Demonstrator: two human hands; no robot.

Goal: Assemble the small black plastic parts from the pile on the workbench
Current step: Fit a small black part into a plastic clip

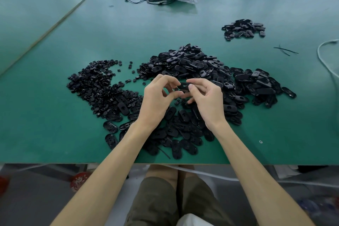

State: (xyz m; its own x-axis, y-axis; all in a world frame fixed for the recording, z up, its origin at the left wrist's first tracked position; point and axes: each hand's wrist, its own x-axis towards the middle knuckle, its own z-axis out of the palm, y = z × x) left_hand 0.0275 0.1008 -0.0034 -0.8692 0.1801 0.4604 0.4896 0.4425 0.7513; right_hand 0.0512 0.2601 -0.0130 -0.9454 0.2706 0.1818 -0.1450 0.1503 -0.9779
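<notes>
Well, both forearms reach in from the bench (55, 134) edge and meet just above the near side of the pile (192, 64). The wrists are bent slightly inward, knuckles up. The right hand (205, 97) pinches a black oval part (184, 86) between thumb and forefinger, its other fingers loosely curled beneath. The left hand (157, 97) faces it with fingers arched, and its thumb and fingertips close on the part's other end. Whether a smaller piece sits between them I cannot tell. The part hangs clear of the pile, between the two hands. Left of the pile lies a heap (95, 84) of small round pieces. Far behind the pile to the right sits a smaller cluster (244, 28).
</notes>
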